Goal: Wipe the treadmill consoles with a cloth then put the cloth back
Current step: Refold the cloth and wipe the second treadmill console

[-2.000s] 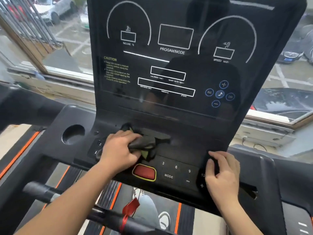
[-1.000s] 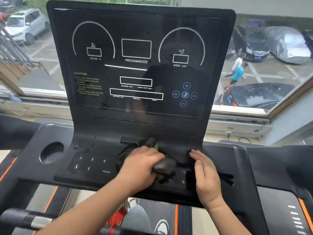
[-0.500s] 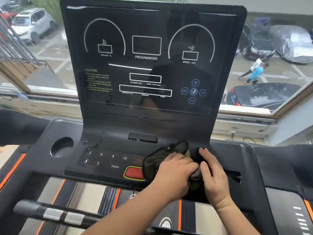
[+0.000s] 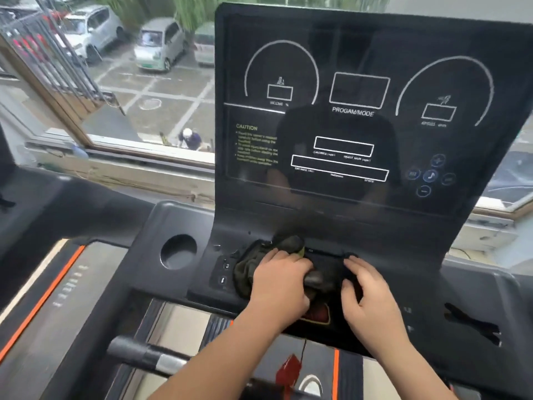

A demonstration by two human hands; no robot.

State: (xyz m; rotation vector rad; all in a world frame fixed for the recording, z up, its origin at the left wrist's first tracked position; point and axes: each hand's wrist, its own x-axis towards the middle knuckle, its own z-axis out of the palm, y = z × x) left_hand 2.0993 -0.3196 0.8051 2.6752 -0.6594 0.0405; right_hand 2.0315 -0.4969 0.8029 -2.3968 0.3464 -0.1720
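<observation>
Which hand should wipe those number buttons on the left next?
Left. The left hand holds the cloth, which lies right beside the number buttons. The right hand rests open on the console, farther from them, on the other side.

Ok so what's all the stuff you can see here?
screen: one, black with white markings, upright in the middle
button panel: one, black, below the screen
cloth: one, dark greenish, on the button panel
cup holder: one, black round hole, left of the cloth
stop button: one, red, at the button panel's front edge, mostly hidden
clip: one, red, hanging below the stop button
handlebar: one, black and silver, bottom left
window: one, brown frame, behind the screen
cars: at least three, pale, parked outside the window
left hand: one, gripping the cloth
right hand: one, resting on the button panel right of the cloth
</observation>
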